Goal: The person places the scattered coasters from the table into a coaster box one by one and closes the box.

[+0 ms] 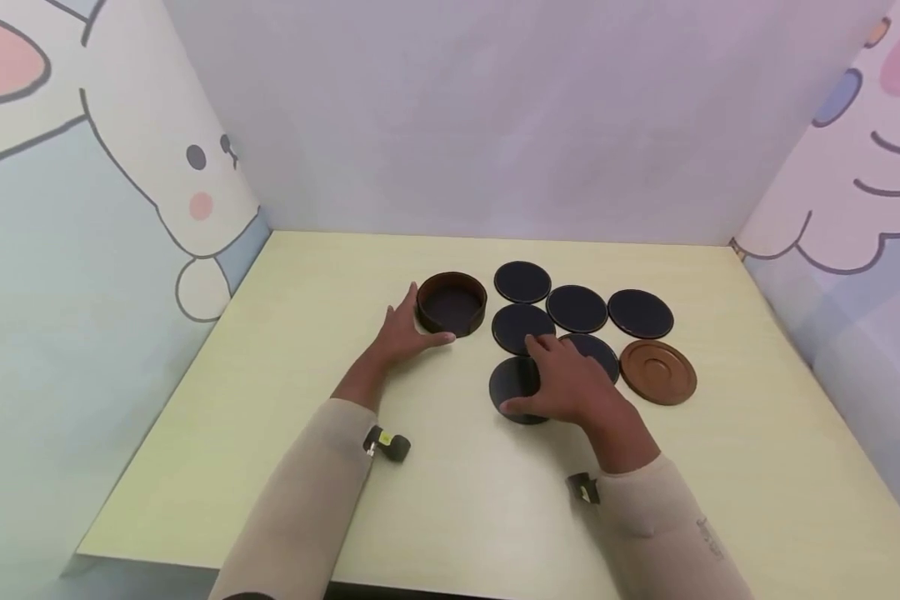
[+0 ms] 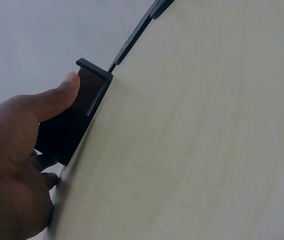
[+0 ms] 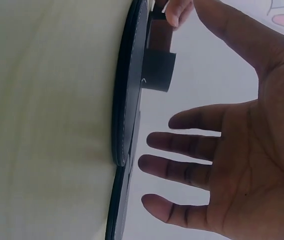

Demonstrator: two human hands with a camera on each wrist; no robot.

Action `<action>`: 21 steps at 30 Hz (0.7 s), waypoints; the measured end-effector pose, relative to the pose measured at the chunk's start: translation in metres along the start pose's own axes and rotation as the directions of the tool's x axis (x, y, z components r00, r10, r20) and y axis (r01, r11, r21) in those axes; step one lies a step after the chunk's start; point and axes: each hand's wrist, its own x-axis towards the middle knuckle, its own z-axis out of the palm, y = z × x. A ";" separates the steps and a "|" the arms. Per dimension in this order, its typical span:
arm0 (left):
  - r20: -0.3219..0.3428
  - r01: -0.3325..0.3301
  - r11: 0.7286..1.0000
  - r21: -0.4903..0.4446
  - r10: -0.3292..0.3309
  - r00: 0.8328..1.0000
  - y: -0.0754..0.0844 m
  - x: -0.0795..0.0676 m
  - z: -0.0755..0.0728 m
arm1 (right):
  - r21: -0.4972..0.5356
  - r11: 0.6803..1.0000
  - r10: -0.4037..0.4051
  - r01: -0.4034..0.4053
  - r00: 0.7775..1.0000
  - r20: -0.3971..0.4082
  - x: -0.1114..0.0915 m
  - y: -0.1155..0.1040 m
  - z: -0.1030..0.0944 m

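Note:
A round, dark coaster holder [image 1: 452, 283] with a brown inside and a cut-out in its wall stands at the middle of the table. My left hand [image 1: 405, 332] holds it from the left, with the thumb at the cut-out in the left wrist view and the fingers around the other side. Over the nearest black coaster [image 1: 510, 385] hovers my right hand [image 1: 570, 379], fingers spread. The right wrist view shows a gap between its fingertips and that coaster [image 3: 132, 95]. This hand partly covers another black coaster [image 1: 600, 354].
More round black coasters lie behind: one [image 1: 521, 323] just past the right fingertips, others [image 1: 522, 282] [image 1: 576, 308] farther back, and one [image 1: 641, 313] at the right. A brown coaster [image 1: 657, 372] with ring grooves lies right of the right hand. Walls enclose the pale table [image 1: 270, 375].

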 end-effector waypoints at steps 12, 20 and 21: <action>-0.044 0.048 0.999 -0.003 -0.049 0.998 -0.003 0.000 0.003 | -0.058 0.995 -0.072 0.078 0.992 0.099 0.003 -0.010 0.005; -0.048 0.077 0.997 -0.013 -0.078 0.996 -0.002 0.000 0.006 | -0.101 0.991 -0.069 0.083 0.988 0.137 0.009 -0.019 0.002; -0.051 0.074 0.997 -0.014 -0.074 0.996 -0.002 0.000 0.006 | -0.107 0.991 -0.068 0.084 0.987 0.143 0.010 -0.020 0.002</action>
